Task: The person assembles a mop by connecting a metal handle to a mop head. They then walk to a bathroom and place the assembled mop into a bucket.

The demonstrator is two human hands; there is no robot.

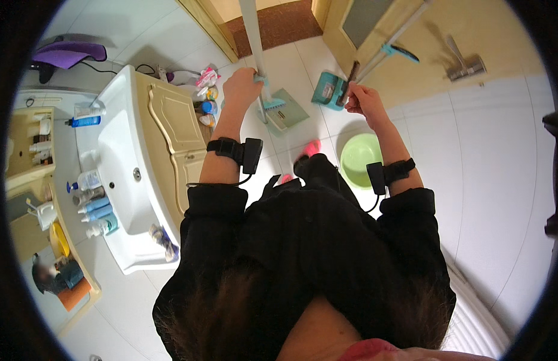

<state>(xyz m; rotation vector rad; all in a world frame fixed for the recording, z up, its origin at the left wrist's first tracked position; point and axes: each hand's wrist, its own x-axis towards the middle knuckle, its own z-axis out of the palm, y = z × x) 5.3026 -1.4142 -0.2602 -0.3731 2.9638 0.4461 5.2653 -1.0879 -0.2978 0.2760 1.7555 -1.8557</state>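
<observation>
In the upper middle, my left hand [242,88] is closed at a long pale pole [252,42]. Light-blue fittings join the pole to a translucent green dustpan [289,113] low over the tiles. My right hand [364,101] has its fingertips pinched together beside a dark brown strip [352,72]. What is between those fingertips, if anything, I cannot make out. Just left of them is a teal cleaning-tool head [328,89]. Another thin pole [406,27], with a light-blue joint and a dark lever, slants up to the right behind my right hand.
A white washbasin [125,210] with bottles along its edge tops a cream cabinet [177,120] on the left. A green basin [360,157] sits on the floor below my right hand. Small bottles [208,108] stand beside the cabinet. A doorway with a brown mat [279,27] lies ahead.
</observation>
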